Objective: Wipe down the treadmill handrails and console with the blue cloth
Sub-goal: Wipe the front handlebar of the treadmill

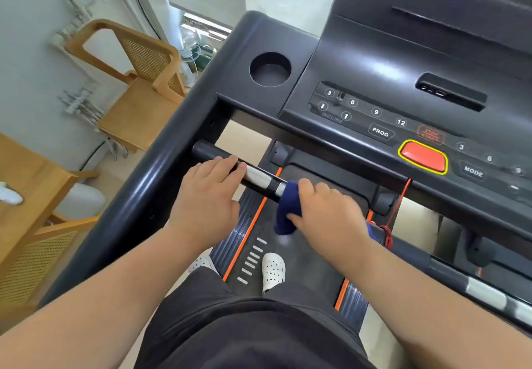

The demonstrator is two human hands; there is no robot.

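The right grip [325,213] is closed round the blue cloth [288,210], thumb below and fingers curled over the top, so the cloth is bunched and wrapped about the free end of the short handrail [259,177] at the centre of the frame. A loose tail of cloth hangs down beneath the bar. The left grip [207,190] holds nothing. Its fingers lie fairly straight across the same bar further left, resting on it just beside the silver sensor band.

The step in hand looks to be the wiping of this inner bar. To do it well, the cloth should go fully round the tube and be drawn along its length with a slight twist, so the underside gets cleaned as well as the top. The left grip will need to lift away, since it covers a stretch not yet reachable. The console [374,80] at the upper right should get light pressure over its buttons, and the red stop button [422,157] and red safety cord [398,204] are best not snagged.

By count:
- one blue cloth
- two grips
- two short handrails in view, the second [486,293] at the lower right
- one long side rail [138,184] running down the left
- one cup holder [270,69]
- one red button
- one cord
- two white shoes [273,270] on the belt at bottom centre
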